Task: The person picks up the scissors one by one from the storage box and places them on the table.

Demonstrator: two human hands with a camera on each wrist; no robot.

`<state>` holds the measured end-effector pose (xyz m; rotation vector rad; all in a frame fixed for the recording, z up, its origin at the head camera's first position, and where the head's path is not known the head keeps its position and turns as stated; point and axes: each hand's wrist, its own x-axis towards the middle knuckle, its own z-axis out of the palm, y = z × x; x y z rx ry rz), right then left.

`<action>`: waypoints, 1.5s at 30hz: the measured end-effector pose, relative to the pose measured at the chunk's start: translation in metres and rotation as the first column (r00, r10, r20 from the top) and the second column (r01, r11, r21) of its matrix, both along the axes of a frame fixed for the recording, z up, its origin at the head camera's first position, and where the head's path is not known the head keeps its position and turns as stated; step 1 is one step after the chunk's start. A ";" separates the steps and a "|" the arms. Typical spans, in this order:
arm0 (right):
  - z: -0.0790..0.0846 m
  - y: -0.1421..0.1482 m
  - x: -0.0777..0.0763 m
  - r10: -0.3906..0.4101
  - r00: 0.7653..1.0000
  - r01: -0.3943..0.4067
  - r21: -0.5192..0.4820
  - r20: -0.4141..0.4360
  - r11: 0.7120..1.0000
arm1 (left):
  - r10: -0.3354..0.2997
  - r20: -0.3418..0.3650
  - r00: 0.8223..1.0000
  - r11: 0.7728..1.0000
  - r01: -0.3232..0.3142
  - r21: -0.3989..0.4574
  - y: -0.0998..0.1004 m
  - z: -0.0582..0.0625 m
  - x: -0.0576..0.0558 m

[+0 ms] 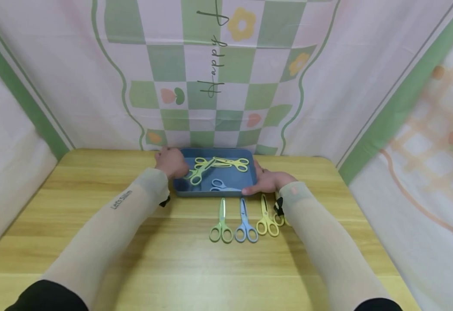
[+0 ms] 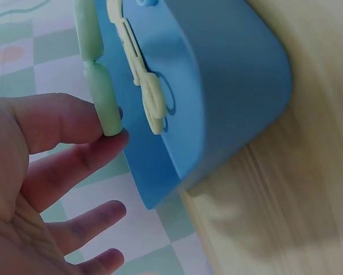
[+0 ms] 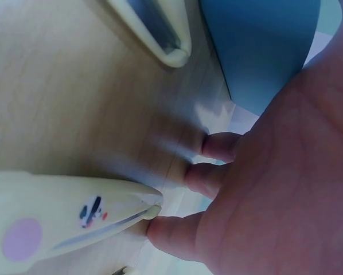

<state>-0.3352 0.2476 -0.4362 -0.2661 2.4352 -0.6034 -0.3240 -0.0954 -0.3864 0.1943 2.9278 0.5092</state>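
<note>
Left hand pinches green scissors mid-frame; right hand, grip loose with fingers extended, braces the blue tray's right corner, presumably steadying it.

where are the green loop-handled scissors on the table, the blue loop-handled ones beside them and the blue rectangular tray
Green loop-handled scissors (image 1: 221, 222): head view, where the handles meet.
Blue loop-handled scissors (image 1: 245, 223): head view, where the handles meet.
Blue rectangular tray (image 1: 232, 176): head view, bare floor.
</note>
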 end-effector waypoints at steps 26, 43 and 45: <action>-0.001 0.000 0.002 -0.012 1.000 0.012 -0.034 -0.018 0.999 | -0.073 0.036 0.997 0.988 0.067 0.140 -0.041 -0.011 0.047; 0.010 -0.005 0.011 -0.023 1.000 0.023 -0.030 -0.015 0.999 | -0.226 -0.038 0.973 0.962 0.229 0.147 -0.052 -0.026 0.107; 0.010 -0.005 0.011 -0.022 1.000 0.022 -0.037 -0.012 0.999 | -0.202 -0.033 0.979 0.971 0.205 0.126 -0.052 -0.028 0.112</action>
